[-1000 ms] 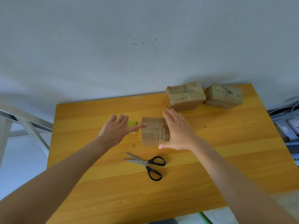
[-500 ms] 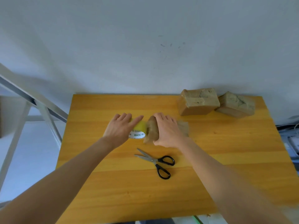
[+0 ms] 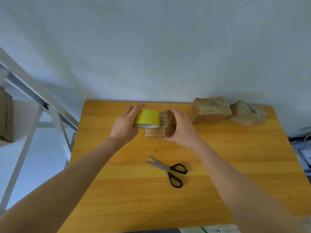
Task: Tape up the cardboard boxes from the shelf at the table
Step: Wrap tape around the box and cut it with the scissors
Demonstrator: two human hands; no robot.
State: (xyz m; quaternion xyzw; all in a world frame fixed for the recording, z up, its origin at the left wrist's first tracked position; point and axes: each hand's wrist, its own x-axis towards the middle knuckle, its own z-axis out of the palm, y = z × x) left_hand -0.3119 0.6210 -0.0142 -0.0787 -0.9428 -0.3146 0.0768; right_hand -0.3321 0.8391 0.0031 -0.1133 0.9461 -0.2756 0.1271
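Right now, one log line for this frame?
left hand: holds tape roll | right hand: grips box | scissors: untouched on table

The scene is lit evenly by soft, cool light, seemingly from overhead. Diffuse shadows are thrown on the wall [image 3: 151, 47] behind the boxes [image 3: 210, 111] and beside the shelf frame [image 3: 33, 101]. The table [image 3: 117, 199] is rendered bright and saturated. Straight edges are splayed by wide-angle distortion, and detail is softened toward the lower corners.
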